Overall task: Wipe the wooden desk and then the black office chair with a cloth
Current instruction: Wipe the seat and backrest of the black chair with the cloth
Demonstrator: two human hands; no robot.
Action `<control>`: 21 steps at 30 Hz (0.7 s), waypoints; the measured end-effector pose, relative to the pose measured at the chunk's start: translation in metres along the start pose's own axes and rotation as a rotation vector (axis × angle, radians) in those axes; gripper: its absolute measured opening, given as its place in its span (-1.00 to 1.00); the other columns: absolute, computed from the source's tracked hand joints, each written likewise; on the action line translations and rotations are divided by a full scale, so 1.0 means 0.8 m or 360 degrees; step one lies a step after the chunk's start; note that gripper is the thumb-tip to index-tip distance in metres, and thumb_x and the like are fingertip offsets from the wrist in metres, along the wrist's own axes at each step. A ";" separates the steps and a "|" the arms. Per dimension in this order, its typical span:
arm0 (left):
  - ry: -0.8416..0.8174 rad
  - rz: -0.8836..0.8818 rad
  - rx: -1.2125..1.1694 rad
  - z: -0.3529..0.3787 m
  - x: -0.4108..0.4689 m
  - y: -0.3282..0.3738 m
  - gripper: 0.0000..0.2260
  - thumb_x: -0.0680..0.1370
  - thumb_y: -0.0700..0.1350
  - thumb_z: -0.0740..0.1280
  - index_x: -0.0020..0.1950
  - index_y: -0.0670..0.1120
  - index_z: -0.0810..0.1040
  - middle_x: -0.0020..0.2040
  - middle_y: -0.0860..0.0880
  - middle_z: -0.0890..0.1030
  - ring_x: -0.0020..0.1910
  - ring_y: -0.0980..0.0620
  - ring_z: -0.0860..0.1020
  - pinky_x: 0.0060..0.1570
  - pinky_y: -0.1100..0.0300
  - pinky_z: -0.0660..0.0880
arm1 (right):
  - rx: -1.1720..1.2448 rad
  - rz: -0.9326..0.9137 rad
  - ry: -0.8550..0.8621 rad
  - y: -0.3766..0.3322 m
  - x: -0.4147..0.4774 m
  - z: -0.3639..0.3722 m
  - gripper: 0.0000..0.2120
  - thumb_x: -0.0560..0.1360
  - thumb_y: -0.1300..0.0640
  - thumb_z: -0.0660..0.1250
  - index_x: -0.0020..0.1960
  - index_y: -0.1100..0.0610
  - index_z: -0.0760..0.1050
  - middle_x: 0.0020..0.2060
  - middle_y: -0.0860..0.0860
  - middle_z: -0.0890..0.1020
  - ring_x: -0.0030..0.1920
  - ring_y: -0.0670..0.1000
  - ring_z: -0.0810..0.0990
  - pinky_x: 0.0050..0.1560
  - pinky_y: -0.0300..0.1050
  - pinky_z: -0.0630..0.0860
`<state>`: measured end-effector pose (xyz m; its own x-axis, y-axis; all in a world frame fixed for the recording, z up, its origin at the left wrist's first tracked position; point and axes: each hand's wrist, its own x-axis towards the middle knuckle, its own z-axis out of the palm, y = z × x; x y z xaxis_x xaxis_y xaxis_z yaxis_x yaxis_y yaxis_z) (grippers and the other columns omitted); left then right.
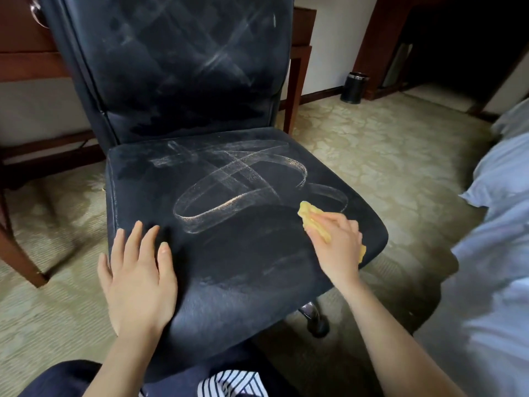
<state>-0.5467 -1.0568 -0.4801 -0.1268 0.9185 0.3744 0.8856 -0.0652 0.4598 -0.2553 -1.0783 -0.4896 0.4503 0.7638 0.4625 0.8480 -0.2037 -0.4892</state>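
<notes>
The left hand (137, 282) lies flat, fingers straight, on the chair (229, 267) seat, likely steadying it, while the right hand (336, 245), grip curled round the cloth (310, 214), presses it on the seat's right side.

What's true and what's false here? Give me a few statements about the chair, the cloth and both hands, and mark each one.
1. The right hand holds a yellow cloth against the chair seat. True.
2. Pale wipe streaks show on the seat and on the backrest. True.
3. The left hand grips the backrest. False: it rests flat on the front left part of the seat, fingers straight.
4. The black bin stands on the seat. False: it stands on the carpet by the wall, behind the chair.
</notes>
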 end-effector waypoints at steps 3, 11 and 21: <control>0.0025 -0.0014 -0.0011 0.001 -0.002 0.002 -0.46 0.56 0.09 -0.10 0.38 -0.10 0.42 0.45 -0.10 0.35 0.49 -0.09 0.16 0.43 -0.10 0.00 | -0.0112 0.0280 0.0029 0.038 0.055 -0.008 -0.74 0.50 -0.02 0.34 0.16 -0.02 0.60 0.14 -0.05 0.55 0.12 0.13 0.40 0.14 -0.04 0.28; 0.0025 -0.0064 0.0030 0.005 -0.010 0.014 -0.44 0.54 0.12 -0.13 0.37 -0.06 0.43 0.43 -0.08 0.38 0.47 -0.10 0.19 0.42 -0.11 -0.01 | -0.0256 0.0654 -0.0099 0.023 0.137 0.009 -0.69 0.55 -0.11 0.19 0.20 -0.05 0.54 0.25 -0.02 0.45 0.22 0.14 0.35 0.23 -0.01 0.22; 0.0041 -0.0087 0.0019 0.004 -0.002 0.004 -0.44 0.55 0.12 -0.15 0.37 -0.04 0.43 0.44 -0.06 0.37 0.48 -0.06 0.17 0.43 -0.08 -0.06 | -0.0017 -0.0367 -0.0301 -0.129 -0.024 0.039 -0.75 0.50 -0.14 0.26 0.16 -0.20 0.56 0.09 -0.12 0.53 0.00 0.05 0.39 0.00 -0.04 0.27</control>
<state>-0.5420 -1.0574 -0.4819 -0.1861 0.9104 0.3696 0.8823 -0.0106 0.4705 -0.3601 -1.0530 -0.4709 0.1864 0.8909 0.4142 0.9252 -0.0173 -0.3792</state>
